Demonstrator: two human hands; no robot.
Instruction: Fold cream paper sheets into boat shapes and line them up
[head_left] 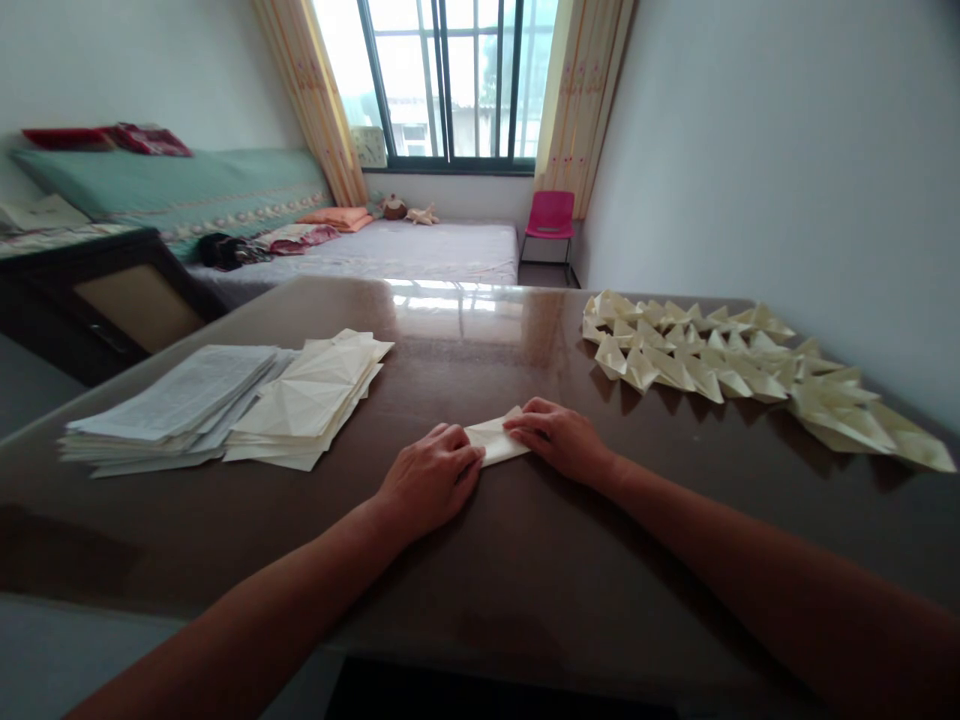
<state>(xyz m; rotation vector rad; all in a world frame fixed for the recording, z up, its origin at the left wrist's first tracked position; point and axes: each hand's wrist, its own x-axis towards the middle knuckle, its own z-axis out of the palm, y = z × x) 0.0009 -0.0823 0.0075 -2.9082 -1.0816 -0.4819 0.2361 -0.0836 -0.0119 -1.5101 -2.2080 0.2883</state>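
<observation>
Roughly crosswise, folded paper (496, 438) spans left hand (433, 475) to right hand (562, 440).

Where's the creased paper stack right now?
In the head view, the creased stack is on the left side of the table, between the printed sheets and the left hand.

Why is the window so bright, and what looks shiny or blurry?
Head view: daylight washes out the window; its glare shines on the far end of the brown table; the nearer forearms look dim; the held paper looks slightly soft; the wide lens seems to stretch the picture's edges.
</observation>
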